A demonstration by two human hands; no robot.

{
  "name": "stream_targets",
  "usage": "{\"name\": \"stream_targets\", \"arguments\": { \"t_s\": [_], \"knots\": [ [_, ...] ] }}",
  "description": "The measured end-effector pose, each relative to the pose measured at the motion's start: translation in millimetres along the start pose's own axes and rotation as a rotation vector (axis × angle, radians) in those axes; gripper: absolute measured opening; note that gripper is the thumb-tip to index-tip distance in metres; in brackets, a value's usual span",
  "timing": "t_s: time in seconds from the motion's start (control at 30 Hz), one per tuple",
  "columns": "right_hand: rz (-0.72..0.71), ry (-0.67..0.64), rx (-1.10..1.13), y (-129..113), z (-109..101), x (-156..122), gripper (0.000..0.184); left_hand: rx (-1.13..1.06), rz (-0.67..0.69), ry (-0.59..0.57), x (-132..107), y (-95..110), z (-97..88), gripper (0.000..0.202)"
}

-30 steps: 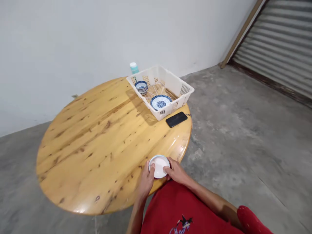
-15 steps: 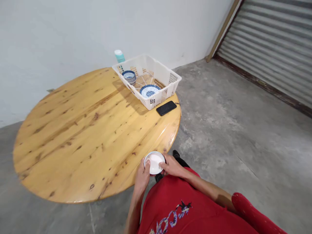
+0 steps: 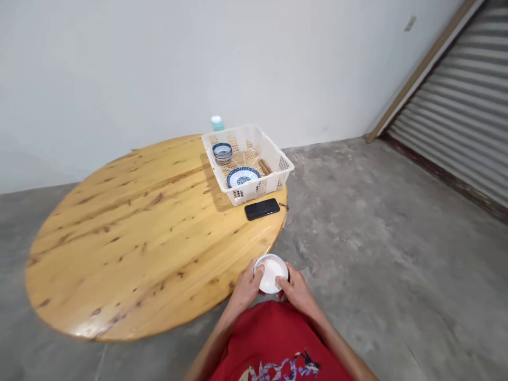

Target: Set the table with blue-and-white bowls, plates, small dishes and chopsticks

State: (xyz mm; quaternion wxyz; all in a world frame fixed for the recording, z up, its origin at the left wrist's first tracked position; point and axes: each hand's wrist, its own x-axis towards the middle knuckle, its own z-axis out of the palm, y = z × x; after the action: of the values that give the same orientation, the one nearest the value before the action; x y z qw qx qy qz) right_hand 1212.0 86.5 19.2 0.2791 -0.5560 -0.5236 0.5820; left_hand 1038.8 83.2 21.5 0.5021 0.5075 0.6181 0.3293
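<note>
Nearest: my red shirt (image 3: pixel 278 338); its print cannot be read.

Next: small white dish (image 3: pixel 271 273), clamped between my left hand (image 3: pixel 248 288) and right hand (image 3: pixel 297 291), one on each side, just off the near edge of the round wooden bench (image 3: pixel 138 227).

Further: black phone (image 3: pixel 262 209), lying flat just before a white plastic basket (image 3: pixel 254 190).

In the basket: blue-and-white plate (image 3: pixel 243 177) in front, stacked blue-and-white bowls (image 3: pixel 223 152) behind.

Farthest: teal bottle (image 3: pixel 217 123) with a white cap; label illegible.
</note>
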Motion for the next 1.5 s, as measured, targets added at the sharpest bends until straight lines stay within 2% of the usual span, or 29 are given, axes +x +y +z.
{"name": "stream_targets", "arguments": {
  "t_s": [0.1, 0.17, 0.27, 0.33, 0.43, 0.57, 0.73, 0.9, 1.03, 1.17, 1.33, 1.5],
  "knots": [
    [-0.002, 0.003, -0.005, 4, -46, 5, 0.038, -0.070, -0.004, -0.027, 14, 23, 37.1, 0.046],
    [0.015, -0.013, 0.008, 6, -70, 10, 0.039, -0.112, -0.041, -0.025, 19, 34, 55.3, 0.050],
    [0.054, -0.076, 0.050, 7, -93, 19, 0.043, -0.137, -0.082, 0.008, 24, 46, 68.7, 0.055],
    [0.074, -0.136, 0.088, 1, -100, 27, 0.045, -0.128, -0.075, 0.023, 27, 54, 67.0, 0.053],
    [0.090, -0.211, 0.133, -19, -101, 42, 0.046, -0.109, -0.077, 0.022, 33, 64, 50.0, 0.048],
    [0.060, -0.267, 0.137, -59, -97, 69, 0.050, -0.194, -0.065, -0.021, 51, 83, 13.7, 0.047],
    [-0.022, -0.284, 0.099, -111, -95, 106, 0.052, -0.260, 0.022, -0.094, 79, 115, -30.4, 0.047],
    [-0.069, -0.312, 0.066, -158, -92, 135, 0.042, -0.272, 0.120, -0.114, 106, 141, -66.1, 0.048],
    [-0.075, -0.340, 0.024, -190, -88, 154, 0.040, -0.300, 0.142, -0.150, 125, 152, -88.5, 0.047],
    [-0.039, -0.373, -0.007, -219, -84, 178, 0.039, -0.334, 0.174, -0.108, 148, 155, -104.9, 0.044],
    [-0.012, -0.435, -0.047, -257, -79, 227, 0.034, -0.364, 0.146, -0.018, 187, 165, -126.9, 0.041],
    [0.034, -0.510, -0.036, -286, -82, 300, 0.026, -0.353, 0.100, 0.019, 242, 187, -153.3, 0.047]
  ]
}}
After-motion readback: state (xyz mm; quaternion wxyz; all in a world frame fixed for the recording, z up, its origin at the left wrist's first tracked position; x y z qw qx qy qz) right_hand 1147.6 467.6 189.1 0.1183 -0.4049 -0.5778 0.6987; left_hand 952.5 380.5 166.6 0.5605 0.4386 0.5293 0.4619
